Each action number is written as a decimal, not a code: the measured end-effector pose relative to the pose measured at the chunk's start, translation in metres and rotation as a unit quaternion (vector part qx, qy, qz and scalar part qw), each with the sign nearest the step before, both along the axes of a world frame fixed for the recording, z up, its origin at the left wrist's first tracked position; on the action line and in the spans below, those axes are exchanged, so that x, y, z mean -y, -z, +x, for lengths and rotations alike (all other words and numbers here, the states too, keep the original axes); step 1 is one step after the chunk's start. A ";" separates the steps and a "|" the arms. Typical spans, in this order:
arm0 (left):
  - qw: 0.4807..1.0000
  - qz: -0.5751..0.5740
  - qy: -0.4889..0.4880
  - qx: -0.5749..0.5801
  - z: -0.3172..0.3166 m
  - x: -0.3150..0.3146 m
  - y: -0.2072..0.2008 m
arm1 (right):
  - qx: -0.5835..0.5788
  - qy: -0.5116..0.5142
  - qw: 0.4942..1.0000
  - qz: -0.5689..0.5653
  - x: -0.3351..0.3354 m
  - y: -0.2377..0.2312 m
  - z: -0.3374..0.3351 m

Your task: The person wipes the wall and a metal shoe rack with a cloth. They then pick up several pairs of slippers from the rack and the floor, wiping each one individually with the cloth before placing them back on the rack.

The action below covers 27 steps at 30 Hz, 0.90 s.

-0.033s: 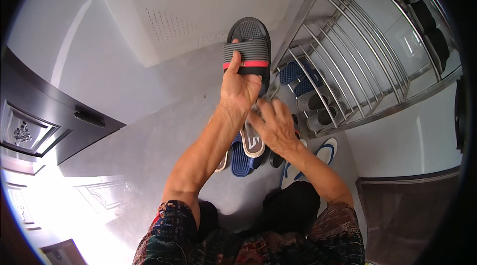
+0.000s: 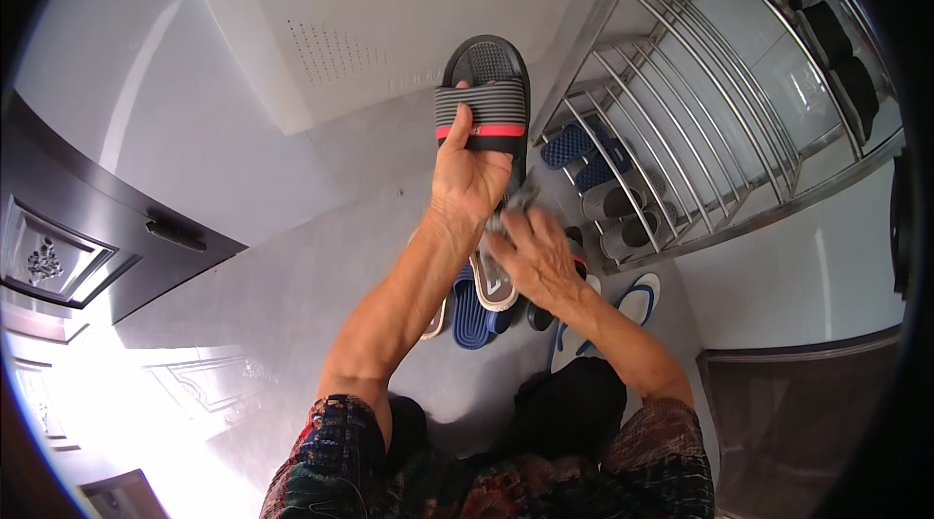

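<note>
My left hand [image 2: 467,164] is closed on a black slide sandal [image 2: 486,60], its thumb over the grey-ribbed strap with a red band. The sandal is held up with its toe end away from me, and my wrist hides part of the heel. Close by that heel, my right hand [image 2: 533,251] has its fingers bent around a crumpled grey cloth [image 2: 523,196]. Motion blurs the cloth and fingertips, so I cannot tell whether they touch the sandal.
Below my hands on the grey floor are a blue slipper [image 2: 472,315], a brown-soled slipper with a pale rim [image 2: 496,290] and white flip-flops with blue straps [image 2: 637,303]. A metal shoe rack [image 2: 681,101] stands right, holding several shoes. A dark door [image 2: 117,237] is left.
The cloth and my right fingers have shifted slightly beside the sandal's heel, and more of the cloth shows. The sandal in my left hand has dipped a little.
</note>
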<state>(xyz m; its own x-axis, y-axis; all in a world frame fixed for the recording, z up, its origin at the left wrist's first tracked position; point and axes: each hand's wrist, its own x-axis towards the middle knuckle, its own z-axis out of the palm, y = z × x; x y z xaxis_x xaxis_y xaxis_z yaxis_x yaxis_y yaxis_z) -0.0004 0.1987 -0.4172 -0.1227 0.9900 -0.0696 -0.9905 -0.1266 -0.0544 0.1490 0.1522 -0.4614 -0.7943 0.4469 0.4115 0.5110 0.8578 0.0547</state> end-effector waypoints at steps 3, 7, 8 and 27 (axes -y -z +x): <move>1.000 -0.024 0.013 0.006 -0.009 -0.001 -0.001 | -0.014 0.032 0.987 -0.155 0.013 0.022 0.039; 0.999 -0.039 0.017 -0.026 -0.005 0.003 0.002 | -0.277 0.196 0.895 -0.288 -0.004 -0.016 0.058; 0.998 -0.041 0.036 -0.032 -0.002 0.002 0.008 | -0.278 0.204 0.907 -0.240 -0.011 -0.024 0.060; 0.894 0.130 0.153 -0.401 0.038 0.029 -0.037 | -0.484 0.114 0.649 -0.576 0.015 -0.029 0.052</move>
